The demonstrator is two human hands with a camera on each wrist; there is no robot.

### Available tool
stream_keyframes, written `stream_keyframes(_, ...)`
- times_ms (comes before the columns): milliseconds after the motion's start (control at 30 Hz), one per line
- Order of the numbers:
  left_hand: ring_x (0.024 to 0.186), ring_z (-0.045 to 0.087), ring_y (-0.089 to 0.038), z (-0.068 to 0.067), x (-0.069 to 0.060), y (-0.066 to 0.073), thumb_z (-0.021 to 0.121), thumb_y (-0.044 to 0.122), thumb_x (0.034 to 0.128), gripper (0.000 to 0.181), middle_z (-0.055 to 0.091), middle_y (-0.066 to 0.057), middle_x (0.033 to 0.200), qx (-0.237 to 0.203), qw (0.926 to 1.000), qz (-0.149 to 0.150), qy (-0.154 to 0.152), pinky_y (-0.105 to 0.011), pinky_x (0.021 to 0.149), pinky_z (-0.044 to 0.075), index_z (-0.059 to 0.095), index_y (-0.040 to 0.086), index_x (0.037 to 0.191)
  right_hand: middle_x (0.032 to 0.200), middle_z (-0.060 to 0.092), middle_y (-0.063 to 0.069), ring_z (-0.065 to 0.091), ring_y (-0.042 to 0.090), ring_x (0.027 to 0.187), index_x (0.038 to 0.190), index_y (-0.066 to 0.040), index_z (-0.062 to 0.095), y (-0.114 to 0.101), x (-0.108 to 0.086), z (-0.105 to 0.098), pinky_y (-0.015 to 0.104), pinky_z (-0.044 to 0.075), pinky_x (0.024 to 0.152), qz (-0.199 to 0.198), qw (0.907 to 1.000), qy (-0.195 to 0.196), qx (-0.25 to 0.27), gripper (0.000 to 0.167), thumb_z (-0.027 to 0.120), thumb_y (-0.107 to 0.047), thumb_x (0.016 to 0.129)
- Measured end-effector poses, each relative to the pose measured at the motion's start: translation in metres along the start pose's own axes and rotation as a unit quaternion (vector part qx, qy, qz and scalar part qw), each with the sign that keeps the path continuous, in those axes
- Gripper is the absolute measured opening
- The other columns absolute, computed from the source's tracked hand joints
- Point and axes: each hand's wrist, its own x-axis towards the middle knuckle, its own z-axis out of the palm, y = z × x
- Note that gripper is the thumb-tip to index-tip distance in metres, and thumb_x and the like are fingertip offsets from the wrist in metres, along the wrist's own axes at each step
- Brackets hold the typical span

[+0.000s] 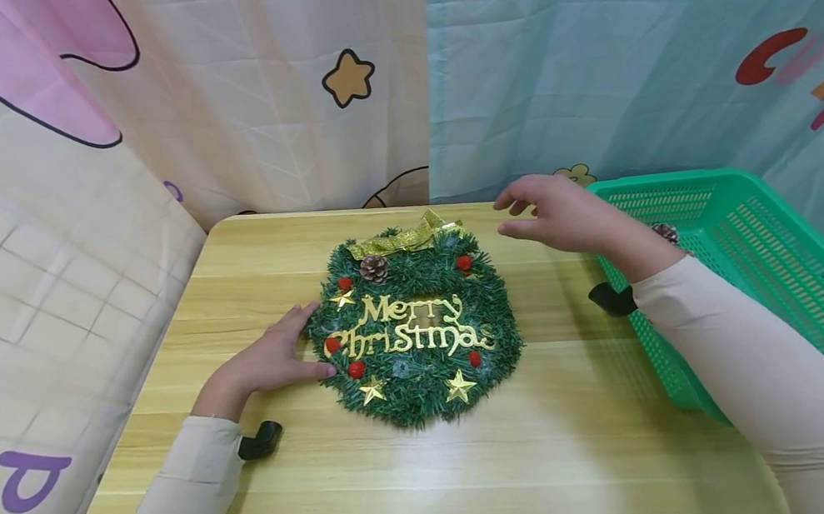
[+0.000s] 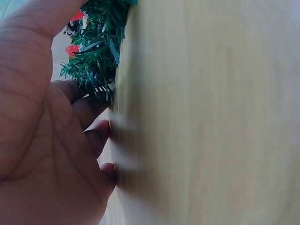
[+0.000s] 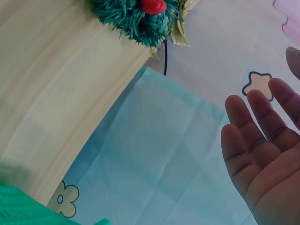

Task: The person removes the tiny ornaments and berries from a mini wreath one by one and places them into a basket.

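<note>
A green tinsel wreath is lying flat near the middle of the wooden table, its gold "Merry Christmas" lettering running across the centre. A glittery gold ribbon is sitting along its far edge beside a pinecone, while red balls and gold stars are dotting the greenery. The left hand is resting at the wreath's left edge, thumb and fingers spread and touching the greenery rather than gripping it (the left wrist view is showing the fingers reaching behind the sprigs, with fingertips down by the tabletop). The right hand is hovering beyond the wreath's far right side, fingers loosely bent and apart from the thumb, holding nothing. Under and beside the right forearm, a green plastic basket is standing on the table, another cone showing inside. Patterned curtains are hanging behind.
</note>
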Motion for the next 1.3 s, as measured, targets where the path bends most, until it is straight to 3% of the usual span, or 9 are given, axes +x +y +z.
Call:
stream_keyframes(833, 0.147, 0.005, -0.048, 0.000, 0.000, 0.001, 0.080, 0.052, 0.0782, 0.114, 0.008, -0.030, 0.161, -0.002, 1.0000, 0.004, -0.002, -0.070, 0.111, 0.008, 0.013, 0.011, 0.160, 0.126, 0.062, 0.013, 0.059, 0.031, 0.115, 0.125, -0.004, 0.064, -0.001, 0.031, 0.035, 0.049, 0.049, 0.093, -0.011, 0.9988, -0.044, 0.018, 0.034, 0.067, -0.022, 0.096)
stream_keyframes(1300, 0.148, 0.005, -0.046, 0.000, 0.000, 0.001, 0.080, 0.054, 0.0773, 0.115, 0.008, -0.029, 0.161, 0.004, 1.0000, 0.003, -0.002, -0.068, 0.113, 0.005, 0.012, 0.011, 0.160, 0.121, 0.065, 0.015, 0.064, 0.031, 0.106, 0.121, -0.001, 0.065, -0.001, 0.045, 0.057, 0.045, 0.049, 0.091, -0.043, 0.9973, -0.057, 0.019, 0.030, 0.068, -0.017, 0.096)
